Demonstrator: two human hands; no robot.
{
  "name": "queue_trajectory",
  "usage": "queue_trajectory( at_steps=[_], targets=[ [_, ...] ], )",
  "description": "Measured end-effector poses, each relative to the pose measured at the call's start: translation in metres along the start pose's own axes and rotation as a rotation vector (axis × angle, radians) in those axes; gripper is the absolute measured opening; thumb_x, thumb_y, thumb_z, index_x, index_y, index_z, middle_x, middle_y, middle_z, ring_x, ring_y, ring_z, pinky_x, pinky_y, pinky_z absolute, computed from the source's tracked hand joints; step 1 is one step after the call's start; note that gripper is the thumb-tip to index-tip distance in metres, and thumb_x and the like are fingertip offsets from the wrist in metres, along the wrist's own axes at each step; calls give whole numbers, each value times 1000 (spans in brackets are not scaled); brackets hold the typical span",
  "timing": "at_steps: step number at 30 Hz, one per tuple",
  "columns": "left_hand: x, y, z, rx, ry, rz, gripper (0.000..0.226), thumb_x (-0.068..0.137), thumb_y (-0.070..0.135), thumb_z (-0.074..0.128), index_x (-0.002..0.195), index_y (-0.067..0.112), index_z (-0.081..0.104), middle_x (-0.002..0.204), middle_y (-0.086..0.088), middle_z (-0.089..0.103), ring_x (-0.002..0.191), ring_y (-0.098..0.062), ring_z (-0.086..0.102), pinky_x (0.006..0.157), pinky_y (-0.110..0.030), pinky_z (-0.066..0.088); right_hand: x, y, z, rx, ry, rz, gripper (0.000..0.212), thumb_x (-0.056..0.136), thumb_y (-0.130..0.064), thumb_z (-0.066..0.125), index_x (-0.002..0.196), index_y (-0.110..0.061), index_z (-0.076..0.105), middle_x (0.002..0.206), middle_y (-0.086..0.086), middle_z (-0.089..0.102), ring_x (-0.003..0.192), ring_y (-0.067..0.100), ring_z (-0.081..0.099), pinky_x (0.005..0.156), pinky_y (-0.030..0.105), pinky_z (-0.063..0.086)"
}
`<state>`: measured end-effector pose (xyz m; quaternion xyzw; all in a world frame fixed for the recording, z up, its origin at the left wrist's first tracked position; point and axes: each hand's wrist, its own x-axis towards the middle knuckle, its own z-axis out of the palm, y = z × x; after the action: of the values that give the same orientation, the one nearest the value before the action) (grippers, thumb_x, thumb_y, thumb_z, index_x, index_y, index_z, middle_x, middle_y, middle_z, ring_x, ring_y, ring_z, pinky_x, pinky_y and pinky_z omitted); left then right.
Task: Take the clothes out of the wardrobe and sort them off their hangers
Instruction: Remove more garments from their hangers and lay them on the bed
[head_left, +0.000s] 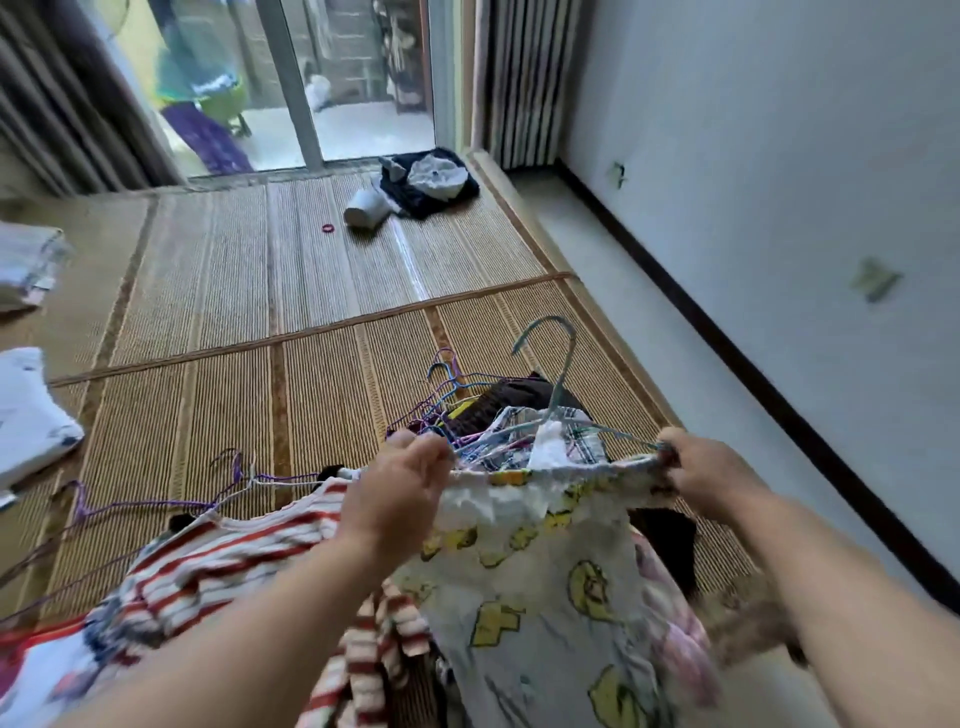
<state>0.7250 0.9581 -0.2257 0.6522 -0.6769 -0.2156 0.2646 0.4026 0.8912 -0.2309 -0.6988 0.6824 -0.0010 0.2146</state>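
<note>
- The only vessel we saw was a white cup (366, 209), tipped on its side at the far end of the mat (208, 312). We could not tell what, if anything, was in it.
- Just beside the cup lay a dark heap (431, 189) of clothes with a pale piece on top, and near it one red ring (327, 227).
- We counted two hands, both on one shirt (545, 597), white with yellow prints.
- The left hand (400, 493) pinched one end of the shirt's top edge. The right hand (711, 478) was curled round the other end, and the two were well apart.
- The shirt was held up near us, above the mat, with one blue wire hanger (563, 374) in it.
- The hanger's long axis ran left to right between the hands. Its hook pointed up and away from us, curling left. The shirt hung down from that edge towards us.
- Behind the shirt lay a plaid piece (587, 447), a dark piece (519, 389) and a tangle (441, 400) of purple and blue hangers, too knotted to count.
- A striped top (218, 551), red and white, lay under the left arm, with purple hangers (156, 504) beside it.
- Two folded stacks (31, 415) sat at the left edge.
</note>
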Motion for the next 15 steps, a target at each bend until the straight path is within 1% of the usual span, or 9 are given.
queue_trajectory(
  at_steps=[1, 2, 5, 6, 8, 10, 12, 13, 15],
  targets=[
    [-6, 11, -17, -3, 19, 35, 17, 97, 32, 45, 93, 22, 59, 87, 6, 49, 70, -14, 53, 59, -29, 49, -16, -1, -16, 37, 37, -35, 26, 78, -5, 56, 69, -25, 42, 72, -2, 54, 74, 25, 53, 58, 30, 35],
    [-10, 22, -33, 9, 26, 78, 17, 97, 28, 46, 96, 19, 60, 90, 2, 51, 72, -16, 54, 59, -26, 50, -29, -4, -34, 68, 80, -68, 28, 77, -4, 57, 66, -25, 42, 68, -4, 51, 71, 25, 51, 55, 29, 32],
    [-23, 53, -74, 110, 100, 212, 14, 96, 17, 50, 101, 12, 62, 92, -4, 57, 71, -14, 53, 58, -15, 38, -65, -17, -91, 109, 219, -174, 32, 79, -8, 62, 62, -27, 43, 64, -7, 48, 63, 17, 46, 52, 27, 29],
    [-25, 63, -86, 118, 146, 210, 14, 95, 17, 51, 100, 14, 63, 89, -2, 59, 70, -11, 52, 60, -17, 38, -76, -23, -110, 114, 242, -214, 31, 80, -10, 63, 63, -27, 44, 65, -7, 49, 63, 17, 46, 52, 29, 31],
    [-27, 83, -108, 83, 210, 156, 16, 95, 23, 47, 96, 18, 62, 83, 6, 59, 73, -11, 54, 67, -29, 46, -96, -31, -147, 130, 287, -284, 27, 83, -19, 66, 66, -27, 46, 66, -5, 52, 64, 19, 50, 55, 30, 35],
    [-27, 106, -122, 39, 224, 121, 17, 94, 25, 47, 94, 18, 62, 79, 7, 60, 77, -20, 60, 73, -39, 51, -116, -35, -178, 121, 323, -332, 27, 83, -27, 68, 66, -27, 48, 65, -8, 53, 63, 16, 51, 54, 27, 37],
    [-25, 134, -127, 4, 214, 131, 16, 94, 22, 48, 93, 16, 62, 78, 4, 63, 76, -25, 63, 72, -42, 52, -134, -27, -204, 109, 356, -350, 28, 81, -30, 71, 65, -27, 47, 65, -10, 53, 62, 8, 50, 53, 23, 34],
    [-22, 152, -125, -12, 205, 153, 15, 93, 20, 49, 93, 15, 63, 77, 3, 64, 75, -24, 63, 70, -37, 51, -143, -15, -216, 117, 377, -340, 29, 80, -31, 72, 65, -27, 47, 66, -10, 53, 63, 7, 49, 52, 22, 33],
    [-14, 184, -118, -17, 188, 206, 15, 94, 16, 49, 94, 14, 64, 75, 9, 62, 70, -15, 61, 64, -18, 47, -155, 12, -230, 133, 424, -314, 28, 80, -29, 72, 66, -28, 47, 67, -10, 53, 64, 6, 49, 53, 21, 34]
  ],
)
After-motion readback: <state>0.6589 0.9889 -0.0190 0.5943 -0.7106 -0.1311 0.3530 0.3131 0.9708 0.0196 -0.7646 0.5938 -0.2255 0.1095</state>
